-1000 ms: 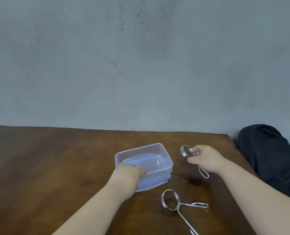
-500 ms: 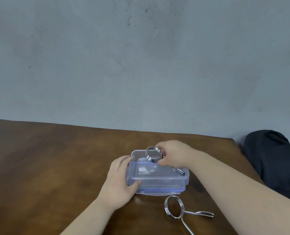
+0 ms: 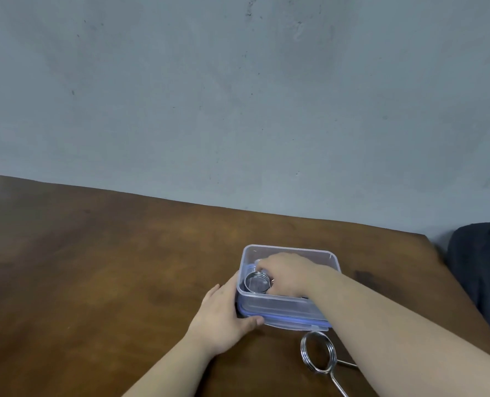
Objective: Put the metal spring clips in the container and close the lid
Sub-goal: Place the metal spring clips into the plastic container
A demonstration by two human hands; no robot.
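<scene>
A clear plastic container (image 3: 292,249) stands on the brown wooden table, resting on its blue-rimmed lid (image 3: 295,321). My right hand (image 3: 288,275) is inside the container, shut on a metal spring clip (image 3: 256,283) whose coil lies at the left end of the box. My left hand (image 3: 223,313) grips the container's near left corner, thumb on the lid's rim. A second spring clip (image 3: 319,352) lies on the table just in front of the container, partly hidden under my right forearm.
A dark fabric bundle (image 3: 481,270) sits past the table's right edge (image 3: 449,270). A grey wall rises right behind the table's far edge. Bare wood (image 3: 95,267) stretches left of the container.
My right hand has carried the spring clip from beside the container, over its rim, and down inside it. My left hand shifted from the container's top to its left corner.
</scene>
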